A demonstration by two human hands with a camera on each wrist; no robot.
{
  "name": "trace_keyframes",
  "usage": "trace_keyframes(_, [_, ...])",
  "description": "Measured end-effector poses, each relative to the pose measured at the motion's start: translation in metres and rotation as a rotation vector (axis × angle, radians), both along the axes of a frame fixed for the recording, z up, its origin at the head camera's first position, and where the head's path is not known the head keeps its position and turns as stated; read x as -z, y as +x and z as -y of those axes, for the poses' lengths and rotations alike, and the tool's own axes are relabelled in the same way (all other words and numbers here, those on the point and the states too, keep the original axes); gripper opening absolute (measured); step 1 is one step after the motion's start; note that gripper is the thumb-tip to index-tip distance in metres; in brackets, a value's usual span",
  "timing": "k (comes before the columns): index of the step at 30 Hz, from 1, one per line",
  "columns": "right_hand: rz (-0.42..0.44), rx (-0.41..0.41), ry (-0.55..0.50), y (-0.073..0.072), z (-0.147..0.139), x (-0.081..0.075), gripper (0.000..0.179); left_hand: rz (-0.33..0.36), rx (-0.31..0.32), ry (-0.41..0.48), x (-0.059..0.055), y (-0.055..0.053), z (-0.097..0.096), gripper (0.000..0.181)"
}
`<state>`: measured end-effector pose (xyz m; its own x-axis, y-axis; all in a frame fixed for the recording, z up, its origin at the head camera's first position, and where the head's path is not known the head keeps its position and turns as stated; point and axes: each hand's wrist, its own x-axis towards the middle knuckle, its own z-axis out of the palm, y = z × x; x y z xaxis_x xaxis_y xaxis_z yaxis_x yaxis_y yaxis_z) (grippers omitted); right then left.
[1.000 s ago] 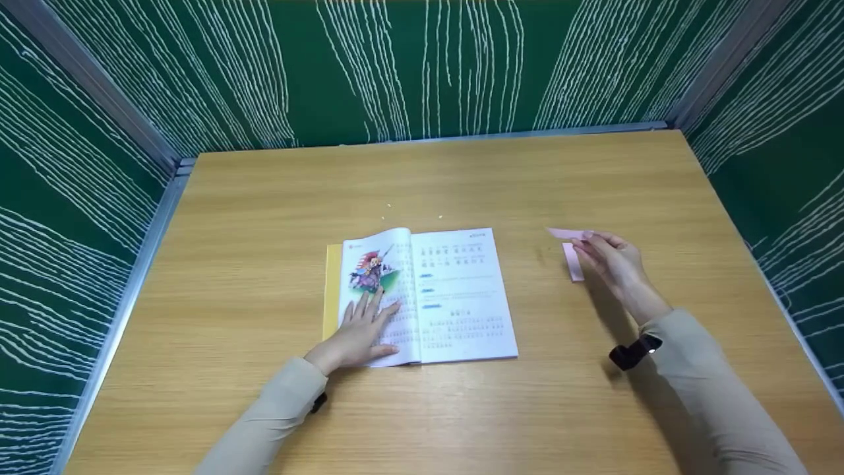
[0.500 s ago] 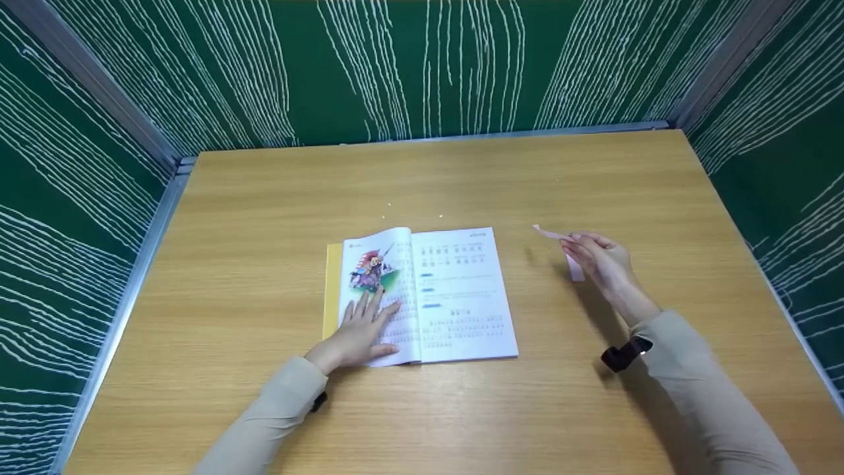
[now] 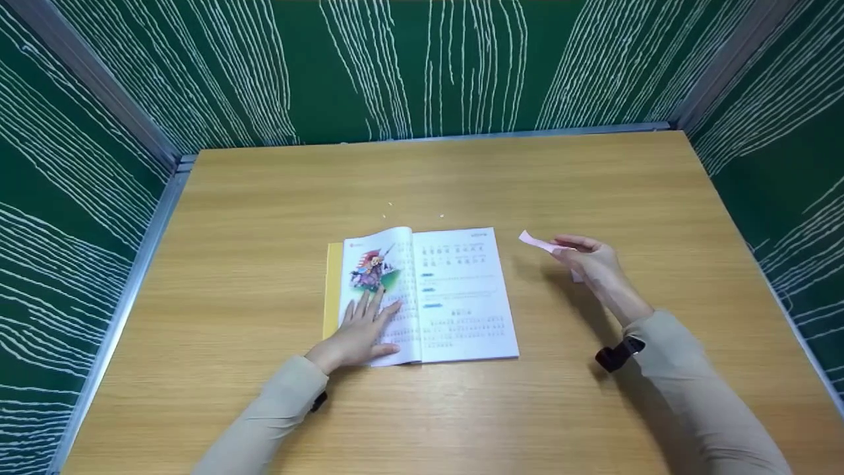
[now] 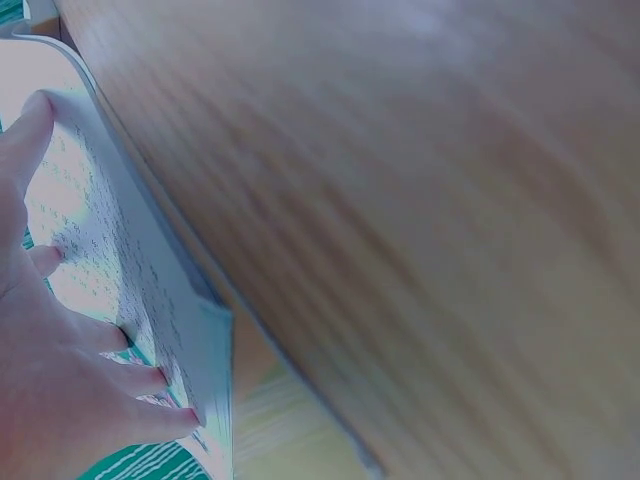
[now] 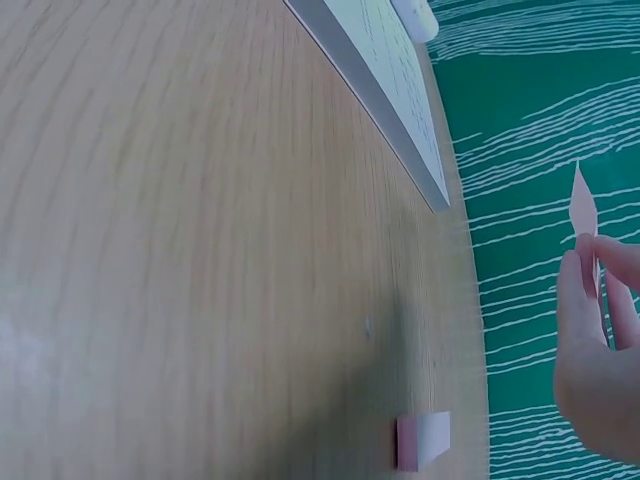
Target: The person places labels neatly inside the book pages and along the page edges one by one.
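An open book (image 3: 465, 330) lies on the table, its left page curving up at the spine and showing a colour drawing of a rider. My left hand (image 3: 358, 335) rests on that left page with fingers spread. To the right of the book, my right hand (image 3: 600, 267) pinches a thin pink paper strip, like a sticky note (image 3: 537, 243), between thumb and fingers above the table. Below that hand lies a small pink sticky note pad (image 5: 422, 440), mostly hidden by the hand in the head view.
The wooden table (image 3: 264, 191) carries a few tiny white scraps (image 3: 442, 216) beyond the book. A yellow cover (image 3: 333, 284) sticks out at the book's left. Green panels with white lines (image 3: 422, 66) border the table at the back and sides.
My right hand has moved left toward the book with the pink sticky note, whose free end now reaches closer to the right page. My left hand stays put on the book.
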<state>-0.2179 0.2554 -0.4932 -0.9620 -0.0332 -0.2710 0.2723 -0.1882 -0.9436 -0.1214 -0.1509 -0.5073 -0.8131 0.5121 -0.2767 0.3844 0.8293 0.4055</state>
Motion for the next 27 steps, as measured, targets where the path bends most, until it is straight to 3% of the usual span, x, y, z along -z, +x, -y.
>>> trace_keyframes(4, [0.036, -0.019, 0.037, 0.002, 0.008, -0.012, 0.023, 0.002, -0.003, -0.009, -0.001, 0.000, 0.000, 0.077])
trace_keyframes(12, [-0.025, -0.066, 0.097, -0.006, 0.018, -0.011, 0.019, 0.012, -0.011, -0.016, 0.000, -0.001, 0.000, 0.077])
trace_keyframes(15, [-0.007, -0.079, 0.179, -0.010, 0.021, -0.013, 0.020, 0.012, -0.009, -0.014, 0.000, -0.001, 0.000, 0.077])
trace_keyframes(22, [0.045, -0.129, 0.265, -0.023, 0.029, -0.012, 0.047, 0.006, -0.004, -0.011, -0.001, -0.001, 0.000, 0.077])
trace_keyframes(27, [0.064, -0.175, 0.266, -0.033, 0.034, -0.010, 0.049, -0.002, 0.002, -0.010, 0.000, -0.001, 0.000, 0.077])
